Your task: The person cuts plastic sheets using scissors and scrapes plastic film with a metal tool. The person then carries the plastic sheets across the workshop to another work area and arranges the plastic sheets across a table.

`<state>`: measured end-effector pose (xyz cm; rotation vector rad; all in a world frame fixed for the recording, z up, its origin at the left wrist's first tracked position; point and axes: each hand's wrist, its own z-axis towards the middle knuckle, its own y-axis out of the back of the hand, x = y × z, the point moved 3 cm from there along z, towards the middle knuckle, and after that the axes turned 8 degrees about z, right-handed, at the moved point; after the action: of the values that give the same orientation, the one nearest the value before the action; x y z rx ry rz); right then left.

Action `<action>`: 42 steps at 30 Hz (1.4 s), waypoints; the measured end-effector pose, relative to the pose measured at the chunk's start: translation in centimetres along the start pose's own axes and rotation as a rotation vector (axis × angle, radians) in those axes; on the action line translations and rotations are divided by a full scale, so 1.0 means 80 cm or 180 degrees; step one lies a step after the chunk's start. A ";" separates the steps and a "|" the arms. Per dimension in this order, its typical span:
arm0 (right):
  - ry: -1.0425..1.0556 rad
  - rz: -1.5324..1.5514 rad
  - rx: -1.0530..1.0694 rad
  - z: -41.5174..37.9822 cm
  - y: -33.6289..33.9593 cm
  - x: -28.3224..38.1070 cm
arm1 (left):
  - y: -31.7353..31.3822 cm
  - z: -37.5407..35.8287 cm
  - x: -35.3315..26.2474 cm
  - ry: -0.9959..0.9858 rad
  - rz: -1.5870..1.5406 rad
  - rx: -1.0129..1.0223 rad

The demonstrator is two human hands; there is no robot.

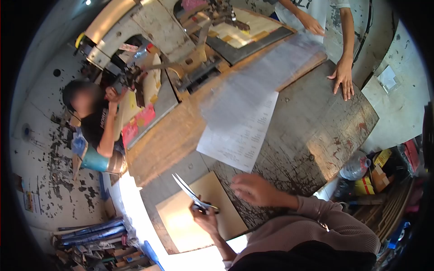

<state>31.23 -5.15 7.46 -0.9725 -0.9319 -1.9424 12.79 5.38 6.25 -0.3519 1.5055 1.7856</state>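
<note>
My left hand [205,218] is closed round the dark handles of a pair of scissors [186,187]. Their long blades point up and away to the left, slightly apart. Beneath that hand lies a tan board or card sheet [181,226] at the table's near left edge. My right hand [254,189] is over the scratched tabletop, just right of the tan sheet; it is a little blurred, with loosely bent fingers and nothing visible in them. Beyond it, a printed white paper sheet [239,143] lies partly under a long translucent plastic sheet [253,88].
Across the scratched table [312,122], a co-worker's hand [343,80] rests flat; the other hand [312,23] is near the plastic's far end. Another person [97,122] sits at a sewing machine [144,31] on the left. A plastic bottle [355,166] and clutter stand at right.
</note>
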 end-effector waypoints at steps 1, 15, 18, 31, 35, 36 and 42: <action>-0.0027 -0.0318 -0.0192 0.000 0.023 -0.001 | 0.007 0.009 0.012 -0.0250 0.0088 -0.0201; -0.0890 -0.2918 -0.0437 -0.029 0.105 -0.050 | 0.064 0.029 0.057 0.0244 0.1532 -0.0405; -0.0907 -0.2754 -0.0280 -0.024 0.108 -0.059 | 0.061 0.027 0.066 0.0427 0.1544 -0.0273; -0.0488 -0.2139 0.0450 -0.013 0.152 -0.051 | -0.008 0.031 -0.054 -0.0717 -0.0471 0.0821; -0.0438 -0.2278 0.0601 -0.009 0.160 -0.064 | -0.053 0.001 -0.119 -0.1116 -0.0844 0.1883; -0.0461 -0.2184 0.0499 -0.008 0.163 -0.066 | -0.061 -0.005 -0.127 -0.1202 -0.0929 0.2074; -0.0632 -0.1751 0.0422 0.006 0.165 -0.045 | -0.126 -0.013 -0.121 -0.0971 -0.1441 0.2251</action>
<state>44.17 -9.56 8.13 -0.9058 -1.5507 -2.2124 26.06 0.99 4.92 -0.0463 1.5677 0.8389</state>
